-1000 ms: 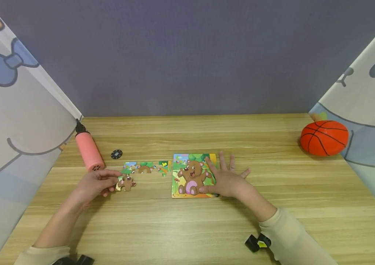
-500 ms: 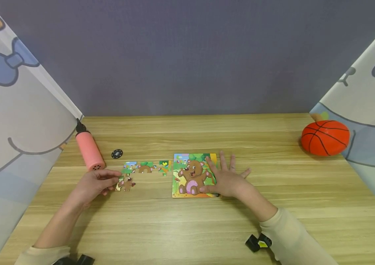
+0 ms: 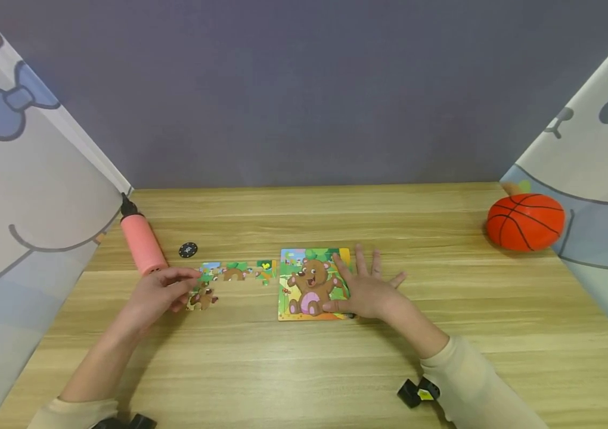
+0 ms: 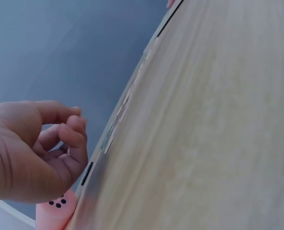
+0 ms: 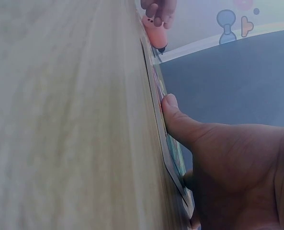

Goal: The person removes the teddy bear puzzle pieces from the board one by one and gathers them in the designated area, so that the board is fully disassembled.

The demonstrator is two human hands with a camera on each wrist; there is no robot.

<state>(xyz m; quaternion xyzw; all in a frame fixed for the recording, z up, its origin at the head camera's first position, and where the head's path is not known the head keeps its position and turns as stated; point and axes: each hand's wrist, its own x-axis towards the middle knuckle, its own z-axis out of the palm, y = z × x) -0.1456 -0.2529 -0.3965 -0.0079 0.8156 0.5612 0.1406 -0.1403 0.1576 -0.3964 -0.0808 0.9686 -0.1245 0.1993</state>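
In the head view my left hand (image 3: 156, 295) hovers beside loose brown-bear puzzle pieces (image 3: 204, 298) at the left. The left wrist view has this hand (image 4: 41, 148) raised off the tabletop, fingers loosely curled and nothing seen between them. More puzzle pieces (image 3: 234, 272) with green, blue and brown parts lie in a row just beyond. To their right is a square bear jigsaw puzzle (image 3: 310, 286), which looks assembled. My right hand (image 3: 371, 296) rests across its right side with fingers spread, covering part of it. Its thumb (image 5: 175, 115) touches the puzzle's surface in the right wrist view.
A pink hand pump (image 3: 143, 241) with a black nozzle lies at the left. Near it is a black round chip (image 3: 188, 249). An orange-red ball with basketball lines (image 3: 526, 222) sits at the far right. A grey panel (image 3: 315, 95) stands behind the wooden table (image 3: 304, 369).
My left hand has shifted slightly up and to the right over the loose pieces. The bear-face piece beside it has turned slightly. My right hand and the square puzzle stay in place.
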